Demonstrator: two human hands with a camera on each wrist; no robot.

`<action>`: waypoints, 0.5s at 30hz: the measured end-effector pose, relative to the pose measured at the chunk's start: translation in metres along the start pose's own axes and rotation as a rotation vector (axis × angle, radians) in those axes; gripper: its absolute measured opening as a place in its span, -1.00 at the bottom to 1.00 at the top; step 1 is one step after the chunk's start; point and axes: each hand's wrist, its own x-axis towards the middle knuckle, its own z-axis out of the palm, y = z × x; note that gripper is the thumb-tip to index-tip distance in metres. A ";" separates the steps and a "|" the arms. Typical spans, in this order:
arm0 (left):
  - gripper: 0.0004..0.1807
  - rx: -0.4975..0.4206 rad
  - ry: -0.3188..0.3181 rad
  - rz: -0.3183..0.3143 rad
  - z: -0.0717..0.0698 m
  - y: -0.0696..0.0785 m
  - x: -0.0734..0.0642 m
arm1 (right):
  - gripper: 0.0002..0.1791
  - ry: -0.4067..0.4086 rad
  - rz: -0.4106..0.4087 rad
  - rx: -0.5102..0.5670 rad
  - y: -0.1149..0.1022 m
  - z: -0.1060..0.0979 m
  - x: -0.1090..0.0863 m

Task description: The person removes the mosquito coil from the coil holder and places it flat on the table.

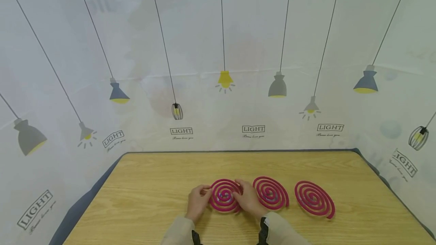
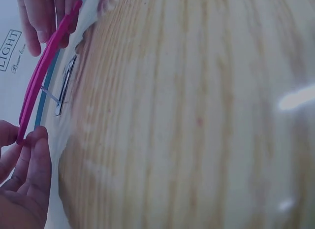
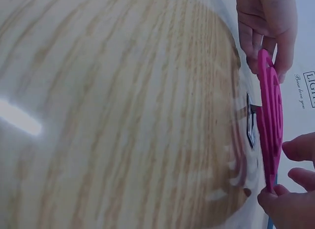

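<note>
Both hands are at a magenta spiral mosquito coil, which stands raised above the table on a small metal stand. My left hand pinches its left rim between thumb and fingers. On the opposite rim, my right hand grips the coil with the fingertips, its thumb lying over the upper face. Seen edge-on in the right wrist view, the coil is slightly tilted, with part of the stand visible beneath it.
Two more magenta coils stand in a row to the right: one close beside my right hand, another farther along. All rest on a wood-grain table. A white backdrop printed with hanging lamps surrounds the table's far side.
</note>
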 end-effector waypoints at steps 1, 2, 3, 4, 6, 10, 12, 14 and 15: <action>-0.79 -0.010 0.002 -0.002 0.000 -0.001 0.000 | -0.58 -0.003 -0.007 -0.001 0.001 0.000 0.000; -0.80 -0.017 0.007 -0.006 0.000 -0.001 0.000 | -0.58 -0.008 -0.013 0.001 0.001 0.001 0.000; -0.80 -0.022 0.009 -0.008 -0.001 -0.001 0.000 | -0.58 -0.011 -0.019 0.002 0.002 0.001 0.000; -0.80 -0.030 0.012 -0.013 -0.001 -0.001 0.000 | -0.59 -0.017 -0.023 0.008 0.002 0.002 0.000; -0.80 -0.038 0.025 -0.019 -0.001 -0.002 0.001 | -0.59 -0.029 -0.028 0.026 0.003 0.002 -0.001; -0.81 -0.018 0.069 -0.029 -0.002 -0.004 0.003 | -0.57 -0.069 0.005 0.073 0.002 0.001 -0.001; -0.81 -0.008 0.089 -0.036 -0.002 -0.006 0.004 | -0.56 -0.091 0.023 0.094 0.002 0.001 -0.001; -0.81 -0.008 0.104 -0.045 -0.003 -0.008 0.004 | -0.54 -0.107 0.031 0.106 0.002 0.001 -0.001; -0.81 -0.011 0.108 -0.050 -0.004 -0.008 0.005 | -0.54 -0.112 0.034 0.112 0.002 0.001 -0.001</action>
